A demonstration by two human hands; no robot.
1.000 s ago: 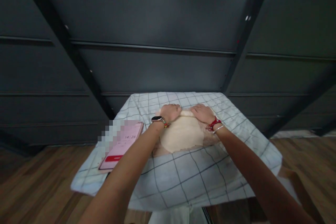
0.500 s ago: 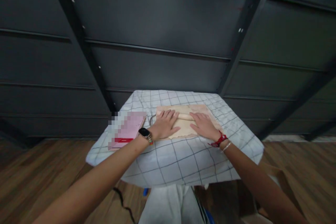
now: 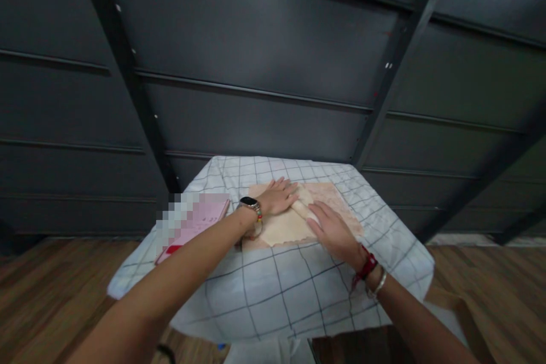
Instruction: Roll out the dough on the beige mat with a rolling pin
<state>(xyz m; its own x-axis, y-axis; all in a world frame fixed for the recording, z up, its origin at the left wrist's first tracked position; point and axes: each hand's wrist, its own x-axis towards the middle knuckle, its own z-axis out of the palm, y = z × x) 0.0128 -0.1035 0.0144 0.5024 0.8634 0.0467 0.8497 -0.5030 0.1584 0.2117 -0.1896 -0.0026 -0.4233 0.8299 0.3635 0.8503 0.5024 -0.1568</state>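
Note:
A pale, cylinder-shaped roll (image 3: 302,209) lies slantwise between my hands; I cannot tell if it is a rolling pin or a rolled-up sheet. Under it is a cream sheet (image 3: 281,228) with a ragged near edge, on a pinkish-beige sheet (image 3: 335,194). My left hand (image 3: 276,198), flat with fingers stretched, presses at the roll's far end. At the near end, my right hand (image 3: 335,230) rests palm down, fingers extended over the roll. Both hands are open and cover the roll's ends.
A white checked cloth (image 3: 273,278) covers the small table. Left of the sheets lies a pink book (image 3: 207,213), partly pixelated. Dark panels (image 3: 256,125) rise behind the table. An open cardboard box (image 3: 467,318) stands on the wooden floor at the lower right.
The roll has turned from lying crosswise to a slant, far end left and near end right. My left hand has moved farther away; my right hand has come nearer. The view has shifted slightly.

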